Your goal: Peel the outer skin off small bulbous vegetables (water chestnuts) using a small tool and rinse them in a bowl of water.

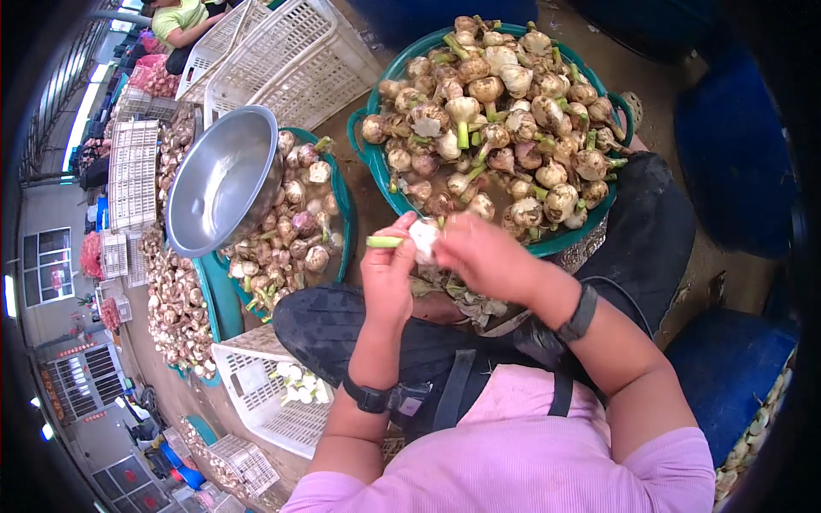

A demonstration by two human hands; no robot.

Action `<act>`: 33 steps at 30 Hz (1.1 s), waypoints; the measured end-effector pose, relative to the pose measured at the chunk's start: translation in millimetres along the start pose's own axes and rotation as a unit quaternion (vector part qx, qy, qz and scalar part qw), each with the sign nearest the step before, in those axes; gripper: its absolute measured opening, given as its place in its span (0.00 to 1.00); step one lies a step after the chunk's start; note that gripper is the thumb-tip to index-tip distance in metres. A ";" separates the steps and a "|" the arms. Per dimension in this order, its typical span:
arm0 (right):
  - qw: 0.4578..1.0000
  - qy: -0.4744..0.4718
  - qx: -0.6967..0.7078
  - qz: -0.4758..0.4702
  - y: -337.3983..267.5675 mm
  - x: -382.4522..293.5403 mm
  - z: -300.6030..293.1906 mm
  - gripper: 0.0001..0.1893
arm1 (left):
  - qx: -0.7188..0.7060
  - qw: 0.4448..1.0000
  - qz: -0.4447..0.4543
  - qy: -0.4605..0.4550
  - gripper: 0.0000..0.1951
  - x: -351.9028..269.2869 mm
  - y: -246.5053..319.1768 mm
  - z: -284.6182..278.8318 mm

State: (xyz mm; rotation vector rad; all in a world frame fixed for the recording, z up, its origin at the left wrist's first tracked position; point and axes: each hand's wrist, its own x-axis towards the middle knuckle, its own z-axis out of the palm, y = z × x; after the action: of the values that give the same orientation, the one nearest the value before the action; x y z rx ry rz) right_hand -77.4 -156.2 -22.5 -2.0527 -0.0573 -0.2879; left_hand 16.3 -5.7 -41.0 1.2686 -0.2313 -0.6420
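My left hand point(390, 260) grips a white garlic bulb point(423, 240) whose cut green stem point(383, 242) sticks out to the left between the fingers. My right hand point(478, 253) is blurred and presses against the bulb's other side, its fingertips partly hidden. Just beyond both hands stands a green plastic tub point(378, 183) heaped with soil-stained garlic bulbs point(484, 90) lying in murky water. Below the hands, stripped garlic skins point(474, 304) lie in a pile between my legs.
A metal basin point(221, 183) sits tilted on a second green tub point(346, 211) of garlic. A white plastic crate point(256, 410) at left holds peeled garlic bulbs point(300, 383). More crates point(288, 58) stand beyond. Blue barrels point(734, 154) line the right. Another person point(183, 22) sits at far left.
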 end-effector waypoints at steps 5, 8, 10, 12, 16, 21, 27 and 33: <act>0.991 0.100 0.007 0.092 -5.3 -16.3 -1.6 0.07 | 0.125 0.987 0.075 -0.069 0.06 3.7 14.3 5.5; 0.991 0.100 0.092 0.010 5.6 6.4 -12.1 0.07 | 0.163 0.969 0.090 -0.160 0.07 5.7 22.4 10.4; 0.992 0.031 0.118 0.010 9.1 15.4 -21.2 0.06 | 0.239 0.945 0.145 -0.170 0.06 10.8 25.3 9.7; 0.998 0.029 0.043 -0.019 6.4 15.1 -20.8 0.05 | 0.220 0.961 0.123 -0.116 0.04 11.2 23.9 7.3; 0.998 -0.011 -0.061 -0.004 1.6 -16.5 -2.6 0.05 | -0.087 0.991 -0.091 0.054 0.03 1.8 24.6 16.6; 0.983 -0.080 -0.138 0.090 33.1 -44.3 24.2 0.04 | -0.146 0.945 -0.242 0.162 0.11 -0.3 9.4 12.1; 0.923 -0.202 -0.290 0.153 50.5 -65.3 32.7 0.11 | -0.091 0.939 -0.240 0.231 0.14 -14.3 16.4 -6.1; 0.950 -0.084 0.155 0.256 32.9 -44.4 43.9 0.16 | -0.349 0.918 -0.188 -0.019 0.16 -13.6 24.6 -24.2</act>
State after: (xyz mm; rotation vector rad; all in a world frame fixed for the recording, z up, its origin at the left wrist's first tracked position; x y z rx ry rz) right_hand -107.2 -130.0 -80.8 -1.7012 0.3066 0.2090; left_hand 25.3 25.3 -22.9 0.6044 0.2125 -0.9710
